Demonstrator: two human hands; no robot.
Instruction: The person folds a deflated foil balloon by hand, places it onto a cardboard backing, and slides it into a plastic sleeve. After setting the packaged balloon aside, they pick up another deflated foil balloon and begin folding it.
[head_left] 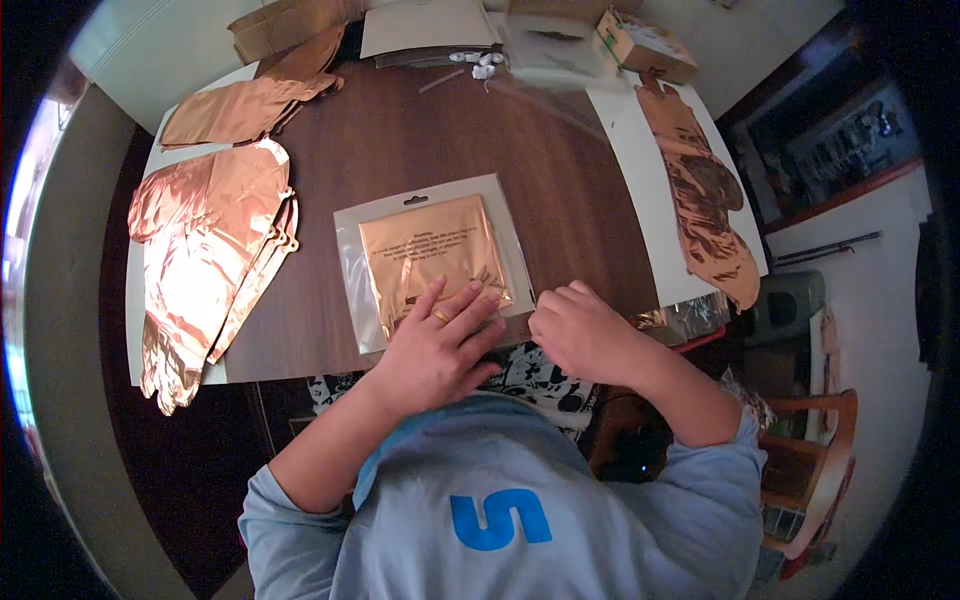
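Note:
A clear plastic bag [352, 270] with a hanging hole lies on the dark table. Inside it is a folded rose-gold foil sheet [428, 232] with a printed warning. My left hand [440, 345], a ring on one finger, rests over the foil's lower part and the bag's near edge, fingers stretched and apart. At the bag's lower right corner, my right hand [580, 335] is closed with the fingers curled in. Whatever its fingertips hold is hidden beneath the hand.
Flat rose-gold foil balloons [215, 190] lie stacked on the left side. More foil [697, 180] lies on a white strip at the right. Along the far edge are white sheets [430, 28], small white pieces [484, 66] and a small box [648, 45]. A wooden chair [825, 470] stands right.

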